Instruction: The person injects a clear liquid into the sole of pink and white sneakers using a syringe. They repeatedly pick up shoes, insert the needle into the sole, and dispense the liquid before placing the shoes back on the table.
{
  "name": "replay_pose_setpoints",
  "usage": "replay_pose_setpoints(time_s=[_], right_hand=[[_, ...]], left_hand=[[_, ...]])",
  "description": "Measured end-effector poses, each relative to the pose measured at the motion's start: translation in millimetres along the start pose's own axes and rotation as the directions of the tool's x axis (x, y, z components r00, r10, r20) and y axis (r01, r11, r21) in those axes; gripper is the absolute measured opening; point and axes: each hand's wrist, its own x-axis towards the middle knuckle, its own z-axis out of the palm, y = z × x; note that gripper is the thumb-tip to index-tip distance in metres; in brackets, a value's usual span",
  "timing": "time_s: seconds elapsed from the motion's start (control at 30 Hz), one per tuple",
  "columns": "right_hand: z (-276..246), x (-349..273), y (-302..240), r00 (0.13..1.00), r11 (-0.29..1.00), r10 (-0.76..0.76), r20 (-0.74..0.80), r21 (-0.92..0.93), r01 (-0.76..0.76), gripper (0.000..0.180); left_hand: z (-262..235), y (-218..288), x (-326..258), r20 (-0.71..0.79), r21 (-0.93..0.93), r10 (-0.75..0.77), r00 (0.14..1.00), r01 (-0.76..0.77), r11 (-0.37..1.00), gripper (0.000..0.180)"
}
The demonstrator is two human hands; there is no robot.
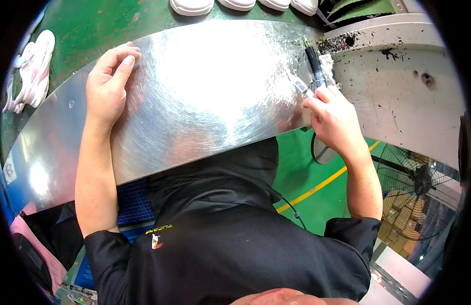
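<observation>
My left hand lies at the far left edge of a shiny metal worktop. Its fingers are loosely bent, the thumb apart from them, and nothing shows in its grasp. At the worktop's right end, my right hand is closed with the thumb and forefinger on a slim pen-like tool with a pale, clear-looking front. The tool's narrow tip points up and left, and its back end is hidden by the fingers. Just beyond that hand lies a black pen-shaped tool, beside a crumpled white wad.
White shoes stand in a row on the green surface beyond the worktop. A pink-and-white pair is at the far left. A stained whitish machine panel borders the right side. A black fan stands lower right.
</observation>
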Motion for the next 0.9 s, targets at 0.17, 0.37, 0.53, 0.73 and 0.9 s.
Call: replay_pose_setpoints(time_s=[0.17,0.37,0.53,0.73,0.9], right_hand=[[-8.6,-11.5,2.8,0.997,0.996,0.059,0.048,0.069,-0.062,0.016],[2.2,-6.5,5.0,0.992,0.975,0.124,-0.031,0.188,-0.116,0.016],[-3.4,-10.0,4.3,0.987,0.967,0.139,0.076,0.204,-0.152,0.017],[-14.0,-33.8,1.5,0.968,0.922,0.175,0.181,0.315,-0.226,0.018],[-22.4,-51.7,-5.2,0.934,0.691,0.235,0.27,0.629,-0.356,0.021]], left_hand=[[-1.4,1.7,-0.5,0.002,0.003,-0.003,1.0,0.003,1.0,0.014],[-1.4,2.1,-0.8,-0.002,-0.011,-0.046,0.999,0.046,0.999,0.016],[-4.2,-0.7,0.9,0.008,-0.004,-0.027,1.0,0.027,1.0,0.017],[-5.2,-3.2,-1.9,-0.006,-0.04,-0.034,0.999,0.034,0.999,0.017],[-2.7,-1.7,-0.6,-0.013,-0.104,-0.063,0.998,0.061,0.993,0.016]])
